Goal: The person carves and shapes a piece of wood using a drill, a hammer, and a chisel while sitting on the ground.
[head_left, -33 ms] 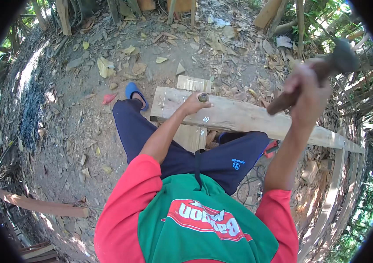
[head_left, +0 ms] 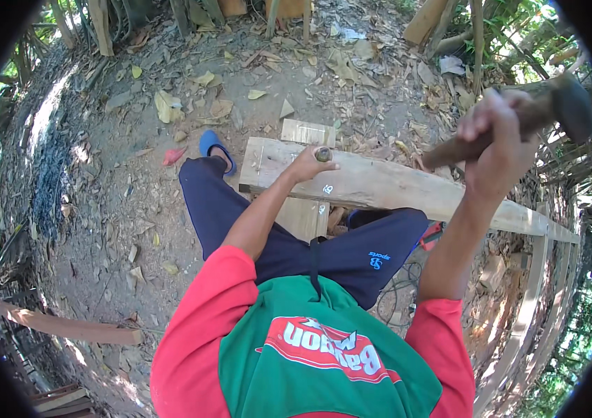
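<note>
My left hand (head_left: 308, 166) is closed round an upright chisel (head_left: 322, 155) on top of a long squared timber beam (head_left: 393, 182). Only the chisel's round handle end shows; its blade is hidden under the hand. Pale marks are drawn on the beam near that hand. Off to the right, my right hand (head_left: 496, 143) grips a hammer (head_left: 574, 110) by its thick wooden handle, raised above the beam. The hammer's dark, blunt head points away to the right. A gap separates hammer and chisel.
Short wooden boards (head_left: 308, 132) lie crosswise under the beam's left end. My blue shoe (head_left: 216, 148) stands beside that end. A red object (head_left: 432, 235) and a dark cord (head_left: 395, 296) are near my right knee. Another plank (head_left: 73, 327) lies at the left.
The hammer has moved a little to the right with my right hand, its handle now slanting less steeply. My left hand and the chisel have stayed in place.
</note>
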The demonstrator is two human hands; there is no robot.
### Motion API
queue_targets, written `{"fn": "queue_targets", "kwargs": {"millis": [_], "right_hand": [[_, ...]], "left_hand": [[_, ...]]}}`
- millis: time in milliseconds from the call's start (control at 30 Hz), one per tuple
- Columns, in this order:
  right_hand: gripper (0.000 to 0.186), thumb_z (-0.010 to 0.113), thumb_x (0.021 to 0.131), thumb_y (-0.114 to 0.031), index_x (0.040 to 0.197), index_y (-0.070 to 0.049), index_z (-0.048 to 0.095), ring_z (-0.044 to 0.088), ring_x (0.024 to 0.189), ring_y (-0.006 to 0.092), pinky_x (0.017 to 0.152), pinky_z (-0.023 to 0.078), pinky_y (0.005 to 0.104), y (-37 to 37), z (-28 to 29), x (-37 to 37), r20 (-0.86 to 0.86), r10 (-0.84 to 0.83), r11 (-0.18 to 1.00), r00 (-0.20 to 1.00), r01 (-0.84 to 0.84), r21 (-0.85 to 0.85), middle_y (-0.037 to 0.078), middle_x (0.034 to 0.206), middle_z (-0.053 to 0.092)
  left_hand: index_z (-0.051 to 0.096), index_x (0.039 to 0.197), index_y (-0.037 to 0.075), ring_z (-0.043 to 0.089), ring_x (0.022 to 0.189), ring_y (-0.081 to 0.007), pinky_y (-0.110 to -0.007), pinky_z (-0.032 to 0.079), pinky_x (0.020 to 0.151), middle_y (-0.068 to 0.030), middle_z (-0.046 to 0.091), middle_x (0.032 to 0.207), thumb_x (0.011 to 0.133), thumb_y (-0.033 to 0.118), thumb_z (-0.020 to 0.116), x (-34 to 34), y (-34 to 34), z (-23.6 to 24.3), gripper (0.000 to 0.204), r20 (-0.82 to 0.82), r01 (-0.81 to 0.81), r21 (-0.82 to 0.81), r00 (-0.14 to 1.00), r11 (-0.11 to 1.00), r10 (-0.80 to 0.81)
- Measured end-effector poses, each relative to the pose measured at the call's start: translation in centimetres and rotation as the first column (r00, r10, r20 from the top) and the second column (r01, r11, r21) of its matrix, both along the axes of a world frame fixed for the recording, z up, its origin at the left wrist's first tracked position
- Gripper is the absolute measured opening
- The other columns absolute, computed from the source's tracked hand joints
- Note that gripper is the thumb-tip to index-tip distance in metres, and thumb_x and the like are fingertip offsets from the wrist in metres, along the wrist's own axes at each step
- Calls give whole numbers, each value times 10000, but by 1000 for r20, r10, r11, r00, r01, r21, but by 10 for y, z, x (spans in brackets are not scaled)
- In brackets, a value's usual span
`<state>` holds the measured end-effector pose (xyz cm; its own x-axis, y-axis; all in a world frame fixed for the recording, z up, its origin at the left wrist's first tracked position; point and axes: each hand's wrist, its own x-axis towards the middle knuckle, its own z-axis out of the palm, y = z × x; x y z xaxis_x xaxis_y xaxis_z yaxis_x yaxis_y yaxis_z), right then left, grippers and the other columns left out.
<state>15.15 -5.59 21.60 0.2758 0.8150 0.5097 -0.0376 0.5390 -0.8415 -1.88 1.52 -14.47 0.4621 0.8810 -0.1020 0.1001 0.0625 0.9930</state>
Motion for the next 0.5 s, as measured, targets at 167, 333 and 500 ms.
{"fn": "queue_targets", "kwargs": {"millis": [167, 333, 500], "right_hand": [[84, 641, 840, -72, 879, -5, 609, 668, 668, 276, 620, 530, 412, -3, -202, -17, 491, -237, 957, 838, 289, -32, 138, 731, 659], [216, 627, 810, -157, 904, 37, 625, 664, 653, 345, 596, 514, 454, -2, -291, 1, 605, 331, 680, 724, 261, -685, 224, 733, 661], [129, 645, 826, -131, 809, -21, 580, 554, 459, 116, 397, 458, 305, -60, -323, 33, 62, 182, 297, 981, 5, -955, 68, 627, 582]], "left_hand": [[664, 955, 97, 524, 713, -48, -229, 458, 641, 55, 587, 790, 805, 222, 823, 13, 0, 6, 252, 58, -37, 97, 998, 995, 31], [691, 1014, 78, 556, 851, -61, -245, 472, 763, 23, 627, 848, 839, 166, 779, -4, 1, -2, 215, -15, -1, -149, 1000, 989, -2], [601, 795, 59, 514, 743, -72, -256, 441, 702, 31, 560, 753, 813, 180, 812, -12, -31, -6, 244, 28, -77, 36, 997, 996, 76]]}}
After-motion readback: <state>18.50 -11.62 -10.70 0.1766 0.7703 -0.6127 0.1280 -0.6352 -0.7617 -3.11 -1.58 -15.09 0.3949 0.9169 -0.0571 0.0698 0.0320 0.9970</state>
